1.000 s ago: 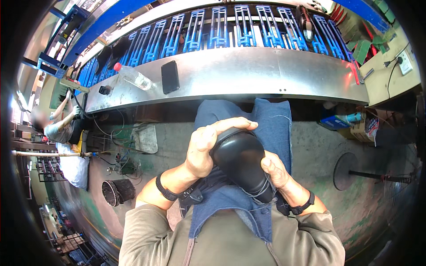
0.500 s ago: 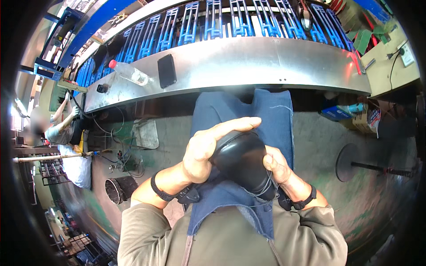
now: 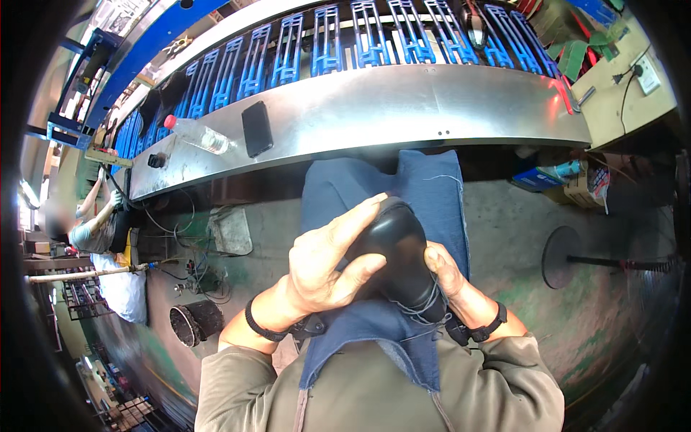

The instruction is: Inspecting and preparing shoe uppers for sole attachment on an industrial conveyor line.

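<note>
A glossy black shoe is held above my lap, rounded toe pointing away from me and thin grey laces at its near end. Along its left side and toe edge lies my left hand, fingers stretched toward the toe and thumb laid over the upper. My right hand grips the shoe's right side, with the thumb on its edge and the other fingers hidden beneath. A blue apron covers my legs under the shoe.
Ahead runs a metal bench edge carrying a black phone and a plastic bottle. Blue racks stand behind it. A black bucket is on the floor at left, a round-based stand at right. Another person works far left.
My left hand has turned and its thumb now lies across the top of the shoe. The toe has swung slightly left. My right hand keeps its grip, and the view has shifted a little.
</note>
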### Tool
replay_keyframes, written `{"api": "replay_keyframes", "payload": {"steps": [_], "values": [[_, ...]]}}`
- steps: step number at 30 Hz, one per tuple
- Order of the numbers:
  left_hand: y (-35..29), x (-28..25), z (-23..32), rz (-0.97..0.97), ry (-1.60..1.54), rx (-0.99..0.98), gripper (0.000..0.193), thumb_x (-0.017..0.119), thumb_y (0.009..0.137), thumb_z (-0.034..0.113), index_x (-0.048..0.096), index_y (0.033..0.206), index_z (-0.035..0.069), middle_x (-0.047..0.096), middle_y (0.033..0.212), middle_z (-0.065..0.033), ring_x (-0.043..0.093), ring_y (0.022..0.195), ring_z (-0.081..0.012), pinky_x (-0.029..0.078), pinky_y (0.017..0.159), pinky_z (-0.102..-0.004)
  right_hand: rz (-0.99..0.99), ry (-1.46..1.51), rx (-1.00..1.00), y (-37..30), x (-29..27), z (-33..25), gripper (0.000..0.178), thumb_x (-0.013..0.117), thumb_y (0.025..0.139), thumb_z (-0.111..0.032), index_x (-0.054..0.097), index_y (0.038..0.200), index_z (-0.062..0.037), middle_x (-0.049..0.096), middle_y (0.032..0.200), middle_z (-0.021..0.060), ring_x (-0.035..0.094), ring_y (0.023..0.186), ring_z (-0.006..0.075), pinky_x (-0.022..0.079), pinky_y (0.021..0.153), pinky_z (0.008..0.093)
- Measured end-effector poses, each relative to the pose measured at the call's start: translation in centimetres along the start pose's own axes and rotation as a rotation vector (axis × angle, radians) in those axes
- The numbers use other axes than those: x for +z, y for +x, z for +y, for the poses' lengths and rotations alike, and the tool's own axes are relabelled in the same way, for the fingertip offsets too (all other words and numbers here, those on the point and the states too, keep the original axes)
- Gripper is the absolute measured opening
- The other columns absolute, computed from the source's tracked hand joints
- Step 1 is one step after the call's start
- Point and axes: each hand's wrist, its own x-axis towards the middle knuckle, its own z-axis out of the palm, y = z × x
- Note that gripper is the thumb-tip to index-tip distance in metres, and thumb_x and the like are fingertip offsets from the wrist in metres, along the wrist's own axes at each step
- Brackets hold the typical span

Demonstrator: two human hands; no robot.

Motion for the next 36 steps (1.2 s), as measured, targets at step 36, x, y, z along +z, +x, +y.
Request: {"api": "replay_keyframes", "payload": {"steps": [36], "values": [[1.2,3.8,-0.7,0.167,-0.365,-0.540,0.110,0.085,0.078,0.025,0.012,0.156,-0.002,0.039,0.150,-0.0227,0.045,0.137,-0.0329,0.040,0.112,-0.0416,0.396,-0.006,-0.119,2.6,4.5,-2.2,0.061,0.039,0.107,-0.050,0.050,0.137,0.0019,0.065,0.123,0.0168,0.065,0.112,0.0269,0.051,0.097,0.0375]]}}
